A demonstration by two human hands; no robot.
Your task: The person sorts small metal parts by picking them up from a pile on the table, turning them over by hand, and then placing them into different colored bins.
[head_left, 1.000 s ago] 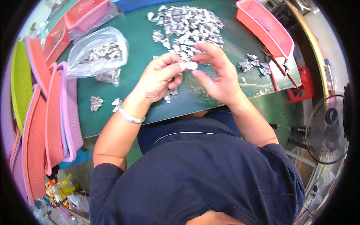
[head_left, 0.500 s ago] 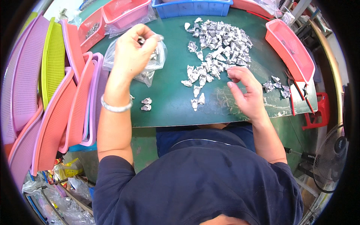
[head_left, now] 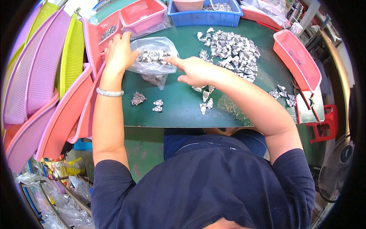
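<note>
A clear plastic bag (head_left: 172,45) lies open on the table at the left, with silvery metal parts (head_left: 153,55) inside its mouth. Over the bag's right edge reaches my right hand (head_left: 195,71), index finger stretched out to the parts and thumb apart; I see nothing held in it. My left hand (head_left: 119,53) is just left of the bag, beside a pink basket (head_left: 121,20), its fingers spread and the thumb toward the bag. Right of centre sits a big pile of the same metal parts (head_left: 236,49), a few strays partly behind my right forearm.
Stacked plastic baskets (head_left: 72,57) crowd the left side. A blue bin (head_left: 206,18) stands at the back, and a pink basket (head_left: 299,63) at the right. Pliers with red handles (head_left: 304,101) and a few parts (head_left: 282,91) lie near it. A pair of parts (head_left: 158,105) rests near the front edge.
My left hand has moved left, off the bag, and its fingers have spread. My right hand has swung left from below the pile to the bag. The whole view has shifted slightly.
</note>
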